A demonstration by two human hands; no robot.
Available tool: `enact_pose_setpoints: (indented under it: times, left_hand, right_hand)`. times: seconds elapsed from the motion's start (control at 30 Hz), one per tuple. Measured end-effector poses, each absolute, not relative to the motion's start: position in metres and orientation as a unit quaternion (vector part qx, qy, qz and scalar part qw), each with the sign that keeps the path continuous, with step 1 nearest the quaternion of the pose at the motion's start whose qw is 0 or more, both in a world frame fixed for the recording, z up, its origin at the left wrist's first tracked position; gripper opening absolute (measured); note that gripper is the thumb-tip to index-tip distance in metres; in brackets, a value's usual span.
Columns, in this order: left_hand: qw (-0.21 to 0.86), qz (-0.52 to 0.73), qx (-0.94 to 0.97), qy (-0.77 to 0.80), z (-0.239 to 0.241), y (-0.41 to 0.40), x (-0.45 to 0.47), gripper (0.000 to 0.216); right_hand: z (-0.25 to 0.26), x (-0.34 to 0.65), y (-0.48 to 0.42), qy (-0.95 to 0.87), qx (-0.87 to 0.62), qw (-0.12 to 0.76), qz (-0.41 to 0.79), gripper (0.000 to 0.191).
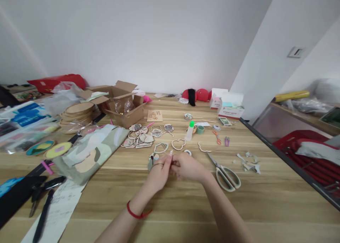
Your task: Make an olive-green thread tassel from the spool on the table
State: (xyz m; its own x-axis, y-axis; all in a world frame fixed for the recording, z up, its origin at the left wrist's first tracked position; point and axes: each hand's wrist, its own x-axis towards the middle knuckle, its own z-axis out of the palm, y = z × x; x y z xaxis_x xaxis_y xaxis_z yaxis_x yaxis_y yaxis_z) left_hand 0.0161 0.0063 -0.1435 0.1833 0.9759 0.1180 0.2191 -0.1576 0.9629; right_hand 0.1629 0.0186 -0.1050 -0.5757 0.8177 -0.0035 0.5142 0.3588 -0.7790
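My left hand [160, 171] and my right hand [188, 165] meet at the middle of the table, fingers pinched together. A small pale, clear-looking bit shows at the fingertips; its kind is too small to tell. Beside my left hand lies a camouflage-patterned fabric piece [151, 162], partly covered by the hand. Just beyond the fingers are a wooden outline frame [178, 144] and a trapezoid wooden piece [161, 148]. A white ring-shaped item [188, 153] is partly hidden behind my right hand. To its right rest large scissors [227, 177] with pale handles.
A glue bottle with a green cap [189, 131] stands behind the hands. Wooden cutouts [140, 136], folded camouflage fabric [91, 152] and an open cardboard box [123, 110] lie left. Fabric scraps [249, 162], orange small scissors [217, 138] and sticky-note boxes [230, 110] are right.
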Motion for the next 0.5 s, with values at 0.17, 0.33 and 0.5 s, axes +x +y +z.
enact_pose_setpoints:
  times: [0.17, 0.33, 0.5]
  left_hand:
    - [0.355, 0.349, 0.691, 0.525, -0.101, 0.021, 0.014, 0.042]
    - [0.415, 0.207, 0.713, 0.525, -0.069, 0.030, 0.014, 0.076]
    - [0.617, 0.022, 0.702, 0.353, -0.050, 0.039, 0.013, 0.097]
  right_hand:
    - [-0.103, 0.162, 0.023, -0.769, -0.422, 0.326, 0.353, 0.025]
    - [-0.092, 0.172, 0.027, -0.747, -0.399, 0.428, 0.315, 0.020]
    - [-0.084, 0.189, 0.029, -0.723, -0.369, 0.483, 0.327, 0.009]
